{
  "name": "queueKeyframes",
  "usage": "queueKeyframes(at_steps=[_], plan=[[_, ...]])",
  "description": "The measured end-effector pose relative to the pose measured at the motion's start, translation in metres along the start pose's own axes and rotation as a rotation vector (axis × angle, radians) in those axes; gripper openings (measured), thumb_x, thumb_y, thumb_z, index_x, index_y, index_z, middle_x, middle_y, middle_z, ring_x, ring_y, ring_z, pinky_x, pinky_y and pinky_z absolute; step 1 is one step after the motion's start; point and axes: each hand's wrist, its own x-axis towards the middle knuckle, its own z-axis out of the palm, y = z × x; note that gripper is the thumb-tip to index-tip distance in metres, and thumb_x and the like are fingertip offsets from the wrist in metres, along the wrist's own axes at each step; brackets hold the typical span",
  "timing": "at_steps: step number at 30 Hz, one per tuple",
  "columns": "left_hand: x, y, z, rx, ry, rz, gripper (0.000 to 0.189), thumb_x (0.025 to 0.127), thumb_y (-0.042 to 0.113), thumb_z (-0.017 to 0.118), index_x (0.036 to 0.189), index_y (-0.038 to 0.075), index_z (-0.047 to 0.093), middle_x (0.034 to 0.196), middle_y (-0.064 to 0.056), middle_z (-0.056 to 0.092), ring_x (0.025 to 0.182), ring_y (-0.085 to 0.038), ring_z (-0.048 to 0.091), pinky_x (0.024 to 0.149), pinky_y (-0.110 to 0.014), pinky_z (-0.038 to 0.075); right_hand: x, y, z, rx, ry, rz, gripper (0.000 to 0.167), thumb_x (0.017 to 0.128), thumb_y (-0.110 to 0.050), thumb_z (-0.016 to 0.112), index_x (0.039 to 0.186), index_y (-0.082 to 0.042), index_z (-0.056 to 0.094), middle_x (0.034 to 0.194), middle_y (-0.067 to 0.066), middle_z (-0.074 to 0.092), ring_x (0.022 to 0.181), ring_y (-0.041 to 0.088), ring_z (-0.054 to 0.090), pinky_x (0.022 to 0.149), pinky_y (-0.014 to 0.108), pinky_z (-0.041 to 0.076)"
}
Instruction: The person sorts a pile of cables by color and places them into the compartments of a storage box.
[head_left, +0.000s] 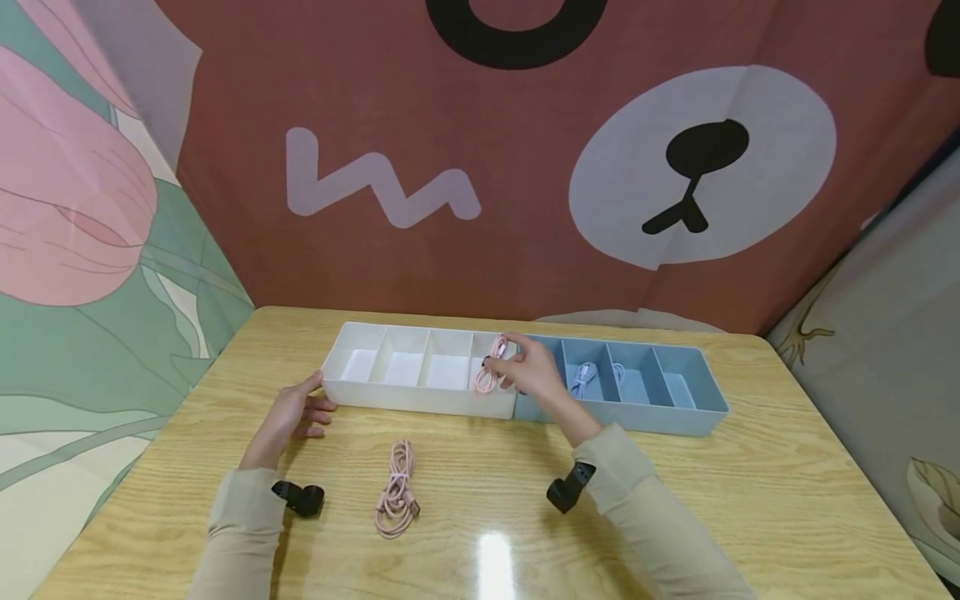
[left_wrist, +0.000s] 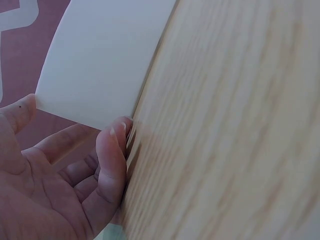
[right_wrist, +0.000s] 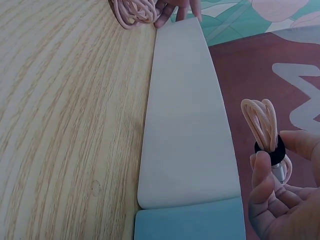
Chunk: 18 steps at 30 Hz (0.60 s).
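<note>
My right hand (head_left: 534, 369) pinches a coiled pink cable (right_wrist: 261, 120) between thumb and fingers, at the black strap (right_wrist: 274, 153) around its middle. In the head view this bundle overlaps the rightmost compartment of a white divided organizer box (head_left: 420, 398). At that box's left end is my left hand (head_left: 289, 412), its fingers loosely bent and the fingertips right at the end wall, as the left wrist view also shows. A second, larger coiled pink cable (head_left: 400, 490) lies on the table in front of the white box.
A blue divided box (head_left: 652, 419) stands end to end with the white one, on its right. Two of its compartments hold light-blue cables: one bundle (head_left: 583, 379) and another coil (head_left: 618, 372). Behind the wooden table (head_left: 480, 467) hangs a printed cloth (head_left: 525, 267).
</note>
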Motion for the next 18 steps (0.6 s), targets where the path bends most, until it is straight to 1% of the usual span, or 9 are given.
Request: queueKeyframes(at_steps=[3, 9, 11, 14, 18], plan=[[-0.0001, 0.0000, 0.0001, -0.003, 0.000, 0.002, 0.072, 0.093, 0.055, 0.030, 0.138, -0.001, 0.030, 0.085, -0.004, 0.060, 0.068, -0.013, 0.057, 0.059, -0.030, 0.052, 0.0024, 0.0006, -0.0001, 0.010, 0.006, 0.011, 0.065, 0.081, -0.024, 0.070, 0.136, -0.007, 0.040, 0.066, 0.004, 0.065, 0.055, 0.020, 0.061, 0.044, 0.027, 0.040], [0.0000, 0.0005, 0.0003, 0.006, 0.000, 0.002, 0.072, 0.093, 0.056, 0.030, 0.138, -0.001, 0.030, 0.086, -0.005, 0.060, 0.069, -0.013, 0.058, 0.060, -0.030, 0.052, 0.0069, 0.0024, 0.0002, 0.007, 0.022, 0.034, 0.064, 0.081, -0.023, 0.069, 0.136, -0.009, 0.040, 0.066, 0.003, 0.065, 0.052, 0.016, 0.059, 0.042, 0.026, 0.039], [0.0002, 0.0005, 0.0003, 0.009, 0.001, 0.000, 0.073, 0.093, 0.056, 0.030, 0.138, -0.001, 0.030, 0.087, -0.005, 0.060, 0.070, -0.013, 0.058, 0.061, -0.030, 0.052, 0.0078, 0.0026, 0.0001, 0.008, 0.024, 0.040, 0.065, 0.081, -0.022, 0.069, 0.137, -0.011, 0.039, 0.069, 0.006, 0.066, 0.050, 0.016, 0.058, 0.042, 0.026, 0.039], [0.0005, 0.0004, 0.0003, 0.010, 0.000, -0.003, 0.073, 0.093, 0.057, 0.030, 0.138, -0.001, 0.030, 0.087, -0.005, 0.060, 0.070, -0.013, 0.058, 0.061, -0.030, 0.052, 0.0091, 0.0028, 0.0000, -0.002, 0.031, 0.050, 0.065, 0.082, -0.021, 0.068, 0.139, -0.013, 0.037, 0.075, 0.014, 0.067, 0.047, 0.015, 0.056, 0.043, 0.026, 0.039], [0.0002, 0.0003, 0.0003, 0.013, 0.002, -0.007, 0.073, 0.093, 0.057, 0.030, 0.139, -0.001, 0.029, 0.087, -0.005, 0.060, 0.070, -0.014, 0.057, 0.060, -0.030, 0.052, 0.0102, 0.0037, 0.0004, -0.038, 0.043, 0.044, 0.060, 0.083, -0.019, 0.066, 0.137, -0.009, 0.040, 0.082, 0.020, 0.066, 0.046, 0.013, 0.056, 0.045, 0.028, 0.042]])
